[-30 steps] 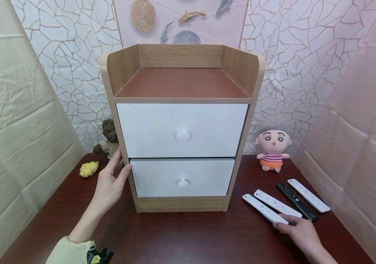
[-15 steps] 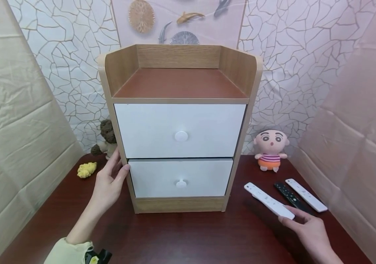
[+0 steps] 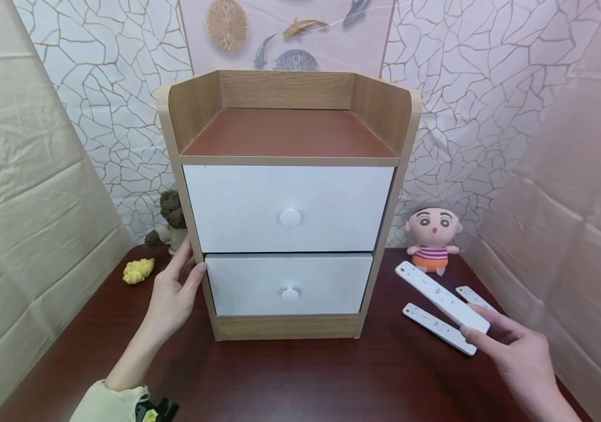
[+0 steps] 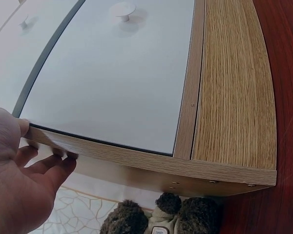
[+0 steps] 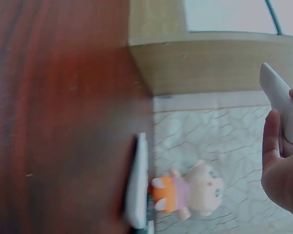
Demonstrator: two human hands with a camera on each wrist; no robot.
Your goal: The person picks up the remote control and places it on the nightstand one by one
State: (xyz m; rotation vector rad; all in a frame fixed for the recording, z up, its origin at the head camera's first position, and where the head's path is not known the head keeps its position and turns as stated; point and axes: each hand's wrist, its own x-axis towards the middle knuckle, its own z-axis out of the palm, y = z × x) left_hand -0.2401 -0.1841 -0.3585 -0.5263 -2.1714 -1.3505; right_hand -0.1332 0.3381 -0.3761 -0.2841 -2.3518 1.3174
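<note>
My right hand (image 3: 524, 349) pinches the near end of a white remote control (image 3: 443, 298), raised above the table and pointing up toward the back left. In the right wrist view the same remote (image 5: 282, 101) lies between thumb and fingers. Below it, another white remote (image 3: 439, 329) rests on the table; a third (image 3: 475, 298) shows partly behind the hand. My left hand (image 3: 171, 299) rests against the left side of a two-drawer wooden cabinet (image 3: 287, 328), thumb on its front edge. The left wrist view shows the fingertips (image 4: 63, 168) touching the side panel. Both white drawers are closed.
A plush doll (image 3: 433, 234) in an orange and striped outfit sits at the back right. On the left lie a yellow crumpled item (image 3: 138, 271) and a brown plush toy (image 3: 173, 210), partly behind the cabinet. Cloth walls (image 3: 559, 234) flank the table.
My right hand has lifted one white remote from the table and moved it up and to the right, uncovering another remote below. The black remote is now hidden in the head view. My left hand stays put.
</note>
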